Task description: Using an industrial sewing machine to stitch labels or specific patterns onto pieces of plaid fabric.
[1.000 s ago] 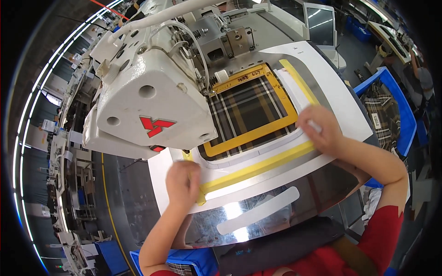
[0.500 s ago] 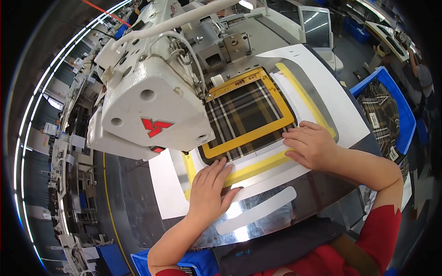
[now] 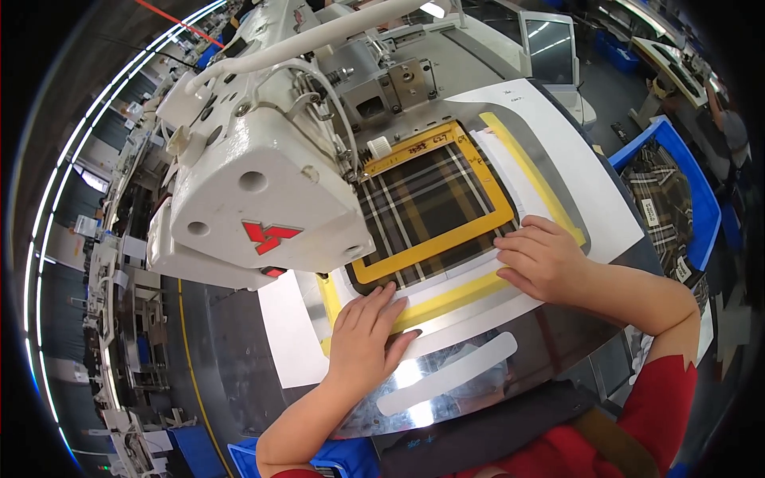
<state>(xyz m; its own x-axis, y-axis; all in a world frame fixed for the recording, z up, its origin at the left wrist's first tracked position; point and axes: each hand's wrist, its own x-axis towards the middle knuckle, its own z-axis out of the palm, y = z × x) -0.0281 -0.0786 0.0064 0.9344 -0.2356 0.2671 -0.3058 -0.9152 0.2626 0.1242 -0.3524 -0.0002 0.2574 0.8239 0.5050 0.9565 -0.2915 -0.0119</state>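
A piece of dark plaid fabric [image 3: 430, 195] lies flat under a yellow rectangular clamp frame [image 3: 434, 260] beside the white sewing machine head [image 3: 267, 191]. My left hand [image 3: 362, 331] is open, its fingers stretched out and resting at the fabric's near-left edge, over yellow tape and white sheeting. At the near-right corner, my right hand [image 3: 542, 259] lies palm down with fingers extended, touching the fabric's edge just outside the clamp frame. Neither hand grips anything. Yellow tape strips [image 3: 446, 301] border the work on a metal plate. The needle area is hidden behind the machine head.
A blue bin [image 3: 708, 211] of plaid pieces stands at the right. Another blue bin [image 3: 347, 454] sits below the table's near edge. A monitor [image 3: 550, 48] is at the back right. The machine head and its white tube [image 3: 303, 40] overhang the left side.
The view has shifted slightly, moving the clamp frame and table a little down and right in the picture. Both hands keep nearly the same places on the fabric's edge.
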